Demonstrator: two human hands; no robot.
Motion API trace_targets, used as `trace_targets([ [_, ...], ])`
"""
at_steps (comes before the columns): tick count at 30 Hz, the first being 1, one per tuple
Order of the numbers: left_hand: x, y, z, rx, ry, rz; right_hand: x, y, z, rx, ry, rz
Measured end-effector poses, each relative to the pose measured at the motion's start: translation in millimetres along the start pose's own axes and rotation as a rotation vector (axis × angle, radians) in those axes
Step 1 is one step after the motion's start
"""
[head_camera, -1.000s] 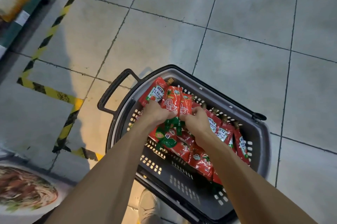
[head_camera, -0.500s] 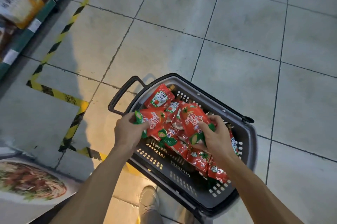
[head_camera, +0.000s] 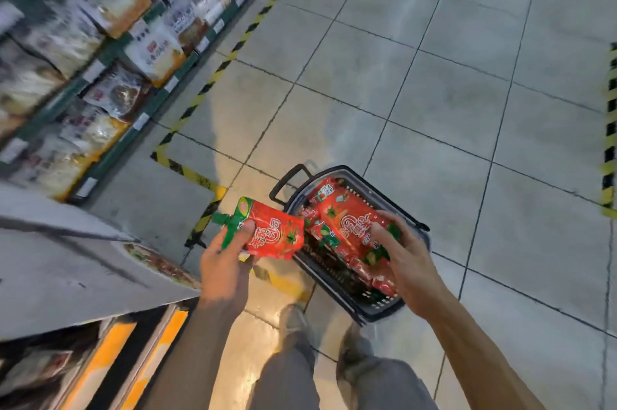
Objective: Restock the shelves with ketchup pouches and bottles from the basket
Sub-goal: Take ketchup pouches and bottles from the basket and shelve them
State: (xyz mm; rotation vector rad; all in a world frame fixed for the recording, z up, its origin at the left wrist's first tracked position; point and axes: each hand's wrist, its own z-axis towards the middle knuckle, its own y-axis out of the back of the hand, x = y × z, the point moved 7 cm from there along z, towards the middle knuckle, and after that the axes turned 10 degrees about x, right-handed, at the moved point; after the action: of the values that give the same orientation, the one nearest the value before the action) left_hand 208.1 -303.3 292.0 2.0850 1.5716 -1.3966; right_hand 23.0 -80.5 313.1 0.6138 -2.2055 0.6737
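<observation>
A grey shopping basket [head_camera: 384, 311] stands on the tiled floor with several red ketchup pouches [head_camera: 374, 276] inside. My left hand [head_camera: 227, 262] grips one red pouch with a green spout [head_camera: 270, 231], lifted left of the basket above the floor. My right hand [head_camera: 400, 252] holds another red pouch [head_camera: 347, 222] over the basket. No bottles can be made out in the basket.
Stocked shelves [head_camera: 100, 52] with packaged goods run along the left, blurred. A grey shelf top [head_camera: 66, 259] juts in at lower left. Yellow-black floor tape [head_camera: 213, 75] edges the shelving. My legs and shoes [head_camera: 300, 336] stand just behind the basket.
Both hands have lifted pouches out of the basket. My left hand swung its pouch out to the left. The view tilted up and left, so the shelves now show.
</observation>
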Motion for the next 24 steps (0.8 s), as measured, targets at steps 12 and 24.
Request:
trace_targets([
  [12,-44.7,5.5,-211.4,-0.176,-0.180,-0.315,49.5,-90.3,-91.7,0.569,-0.081,-0.216],
  [24,71.6,69.5,-424.1,-0.679,-0.403,-0.533,-14.2,-192.4,-185.2,1.086,-0.184,-0.624],
])
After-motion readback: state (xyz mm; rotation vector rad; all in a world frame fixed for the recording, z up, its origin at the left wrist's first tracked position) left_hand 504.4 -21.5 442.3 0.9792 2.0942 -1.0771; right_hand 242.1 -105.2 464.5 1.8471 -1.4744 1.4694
